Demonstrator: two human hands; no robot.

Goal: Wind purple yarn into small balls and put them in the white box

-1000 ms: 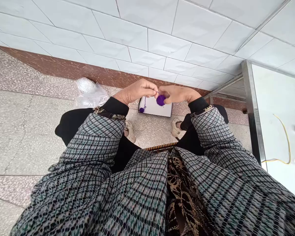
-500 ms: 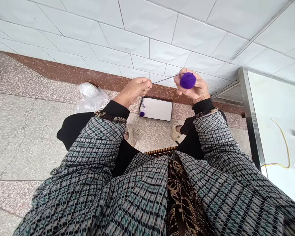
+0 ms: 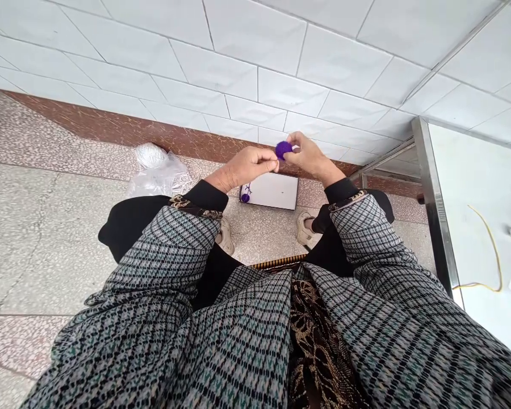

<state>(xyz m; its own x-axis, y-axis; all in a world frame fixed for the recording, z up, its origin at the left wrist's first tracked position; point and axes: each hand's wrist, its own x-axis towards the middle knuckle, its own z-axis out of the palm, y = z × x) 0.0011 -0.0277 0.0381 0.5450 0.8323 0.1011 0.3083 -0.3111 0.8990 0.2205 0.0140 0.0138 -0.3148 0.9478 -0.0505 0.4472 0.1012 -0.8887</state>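
Note:
A small purple yarn ball (image 3: pixel 283 150) is held in the fingers of my right hand (image 3: pixel 307 155), above the floor and in front of the wall. Close beside it on the left, the fingertips of my left hand (image 3: pixel 252 166) are pinched together. The yarn strand between them is too fine to follow here. Below my hands, a shallow box with a white inside (image 3: pixel 272 192) lies on the floor. A second, smaller purple yarn ball (image 3: pixel 245 197) with a loose strand rests at its left end.
White yarn (image 3: pixel 150 155) in a clear plastic bag (image 3: pixel 159 177) lies on the floor to the left. A tiled wall (image 3: pixel 238 68) rises ahead. At the right stands a metal-edged white table (image 3: pixel 472 170) with a yellow cord (image 3: pixel 496 250). My shoes (image 3: pixel 305 228) flank the box.
My right hand has come left and slightly down with the yarn ball, turning it. My left hand has moved slightly right and down, so both hands are now nearly together.

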